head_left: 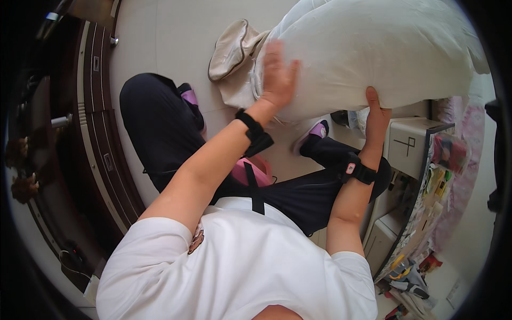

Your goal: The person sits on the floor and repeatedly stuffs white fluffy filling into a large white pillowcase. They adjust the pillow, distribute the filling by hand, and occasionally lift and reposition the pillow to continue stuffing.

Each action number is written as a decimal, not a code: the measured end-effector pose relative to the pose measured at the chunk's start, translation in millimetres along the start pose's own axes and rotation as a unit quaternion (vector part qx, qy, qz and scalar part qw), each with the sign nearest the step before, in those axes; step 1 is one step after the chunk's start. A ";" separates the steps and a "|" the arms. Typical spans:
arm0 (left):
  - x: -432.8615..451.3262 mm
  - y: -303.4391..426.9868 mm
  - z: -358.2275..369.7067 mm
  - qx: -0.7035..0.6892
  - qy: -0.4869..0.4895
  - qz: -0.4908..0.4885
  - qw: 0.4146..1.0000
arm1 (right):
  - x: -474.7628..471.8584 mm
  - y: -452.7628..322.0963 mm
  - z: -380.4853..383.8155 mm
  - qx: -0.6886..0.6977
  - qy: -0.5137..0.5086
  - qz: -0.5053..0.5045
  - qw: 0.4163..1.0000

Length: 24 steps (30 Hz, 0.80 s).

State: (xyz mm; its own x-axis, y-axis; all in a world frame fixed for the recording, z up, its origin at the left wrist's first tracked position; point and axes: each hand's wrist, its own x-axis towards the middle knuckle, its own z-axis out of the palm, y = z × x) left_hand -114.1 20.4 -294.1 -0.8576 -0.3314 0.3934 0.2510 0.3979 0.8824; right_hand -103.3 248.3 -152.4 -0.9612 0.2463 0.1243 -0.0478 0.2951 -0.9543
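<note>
A large, stuffed white cushion (352, 60) fills the upper right, in front of my knees. At its left end, a beige fabric cover (230, 52) with dark edging hangs loose and bunched. My right hand (377, 114) grips the cushion's near lower edge, thumb on top and fingers hidden beneath. Over the cushion's left end is my left hand (280, 78), blurred, its thumb apart from the fingers. It looks flat and holds nothing; whether it touches the fabric is unclear.
A dark brown wooden cabinet (96, 120) with metal handles runs along the left. At right stands a white cabinet (408, 140), its top cluttered with small items. Part of a pink plastic seat (260, 170) shows beneath me. Pale tiles (176, 48) cover the floor.
</note>
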 end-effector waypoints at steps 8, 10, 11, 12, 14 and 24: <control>-53.2 -136.2 -12.3 0.132 -0.280 -0.247 0.918 | -1.2 5.6 -5.4 -0.030 0.005 0.002 1.000; -23.5 -159.0 -31.5 0.144 -0.275 -0.306 0.900 | -2.1 5.6 -5.2 -0.039 0.001 0.001 0.999; -5.7 -151.9 -29.6 0.172 -0.104 -0.320 0.926 | -2.6 4.8 -4.5 -0.043 -0.001 0.006 0.999; 16.3 -139.8 -28.9 0.151 -0.061 -0.351 0.922 | -3.4 3.8 -3.4 -0.056 0.003 0.007 0.998; 54.2 -104.5 -18.3 0.035 -0.032 -0.285 0.957 | -4.7 1.0 -0.9 -0.053 0.002 -0.002 0.999; 55.8 -131.3 -15.3 0.191 -0.256 -0.362 0.876 | -6.9 -6.4 -5.7 -0.043 -0.011 0.028 0.999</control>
State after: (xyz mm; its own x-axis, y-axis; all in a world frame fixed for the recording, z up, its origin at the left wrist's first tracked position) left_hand -188.1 -63.5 -384.1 -0.8427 -0.2281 -0.4876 -0.5274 0.5317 0.6627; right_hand -94.8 250.0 -145.5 -0.9674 0.2452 0.0641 0.0296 0.3604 -0.9323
